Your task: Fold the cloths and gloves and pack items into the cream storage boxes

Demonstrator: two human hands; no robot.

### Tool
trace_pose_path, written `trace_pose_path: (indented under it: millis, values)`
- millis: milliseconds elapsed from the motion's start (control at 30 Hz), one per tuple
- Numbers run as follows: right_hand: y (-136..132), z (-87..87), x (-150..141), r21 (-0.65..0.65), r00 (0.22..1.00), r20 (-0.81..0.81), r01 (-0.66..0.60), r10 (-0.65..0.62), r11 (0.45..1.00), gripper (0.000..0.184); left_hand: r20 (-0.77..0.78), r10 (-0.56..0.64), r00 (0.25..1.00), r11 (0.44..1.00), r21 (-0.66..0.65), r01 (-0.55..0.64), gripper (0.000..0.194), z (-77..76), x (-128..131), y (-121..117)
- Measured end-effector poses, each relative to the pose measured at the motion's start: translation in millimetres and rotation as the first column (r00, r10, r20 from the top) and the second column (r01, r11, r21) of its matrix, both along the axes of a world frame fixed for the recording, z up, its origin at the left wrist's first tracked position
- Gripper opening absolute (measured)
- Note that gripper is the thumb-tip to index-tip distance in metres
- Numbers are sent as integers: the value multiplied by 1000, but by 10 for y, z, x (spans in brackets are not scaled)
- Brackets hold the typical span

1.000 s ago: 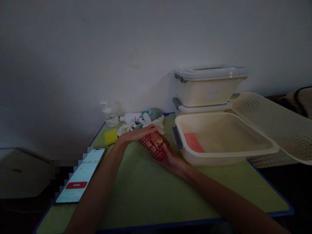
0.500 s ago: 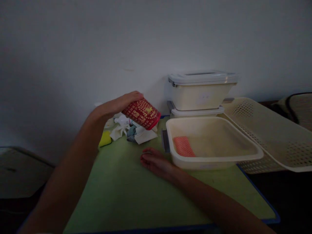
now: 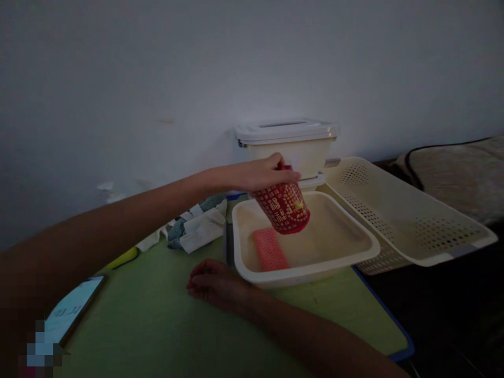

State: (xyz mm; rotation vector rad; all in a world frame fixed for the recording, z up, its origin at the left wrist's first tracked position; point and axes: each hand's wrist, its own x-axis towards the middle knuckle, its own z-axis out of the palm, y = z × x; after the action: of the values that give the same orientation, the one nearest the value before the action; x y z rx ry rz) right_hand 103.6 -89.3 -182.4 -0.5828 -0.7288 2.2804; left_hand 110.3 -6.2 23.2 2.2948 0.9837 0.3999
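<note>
My left hand grips a red cup printed with gold characters, fingers over its upper end. The cup hangs tilted above the open cream bin, apart from it. Inside that bin, at its left, lies a folded pink cloth. My right hand rests low over the green table, just left of the bin's near corner. Its fingers are loosely curled in, and nothing shows in them.
Behind the bin stands a lidded box on another. A perforated basket leans at the right. White and grey gloves, a yellow sponge and a phone lie on the left, partly behind my left arm.
My right hand let go of the red cup and drew back, its fingers curling. My left hand lifted the cup and carried it right, over the bin. The view shifted to the right.
</note>
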Motion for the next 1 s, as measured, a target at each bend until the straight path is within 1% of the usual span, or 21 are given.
trace_pose_path:
  millis: [100, 200, 333, 467, 600, 767, 833, 933, 1000]
  values:
    - [16, -38, -22, -6, 1000, -9, -16, 16, 1000, 47, -79, -138, 987, 990, -5, 138, 39, -173, 222, 29]
    - [34, -103, -60, 4, 999, -21, -29, 29, 1000, 48, -130, -228, 965, 971, 36, 235, 36, -349, 387, 69]
    - [50, -176, -109, 10, 998, -57, -20, 21, 1000, 50, -158, -264, 951, 948, 141, 287, 38, -544, 542, 134]
    - [52, -182, -120, 6, 997, -70, -20, 20, 1000, 49, -172, -269, 948, 928, 218, 303, 40, -695, 651, 135]
    - [50, -168, -120, 0, 997, -80, -19, 19, 1000, 48, -266, -211, 941, 910, 298, 288, 45, -779, 700, 58]
    - [49, -177, -120, 5, 996, -79, -31, 31, 1000, 46, -342, -135, 930, 871, 406, 276, 50, -803, 678, 6]
    - [49, -184, -121, 6, 996, -84, -31, 31, 1000, 44, -385, -132, 914, 851, 428, 303, 51, -825, 664, 6]
    - [48, -196, -126, 8, 996, -78, -34, 35, 999, 41, -437, -163, 885, 815, 445, 370, 53, -879, 658, 2]
    - [48, -198, -126, 3, 997, -61, -38, 39, 999, 38, -463, -167, 870, 808, 441, 390, 56, -904, 661, -4]
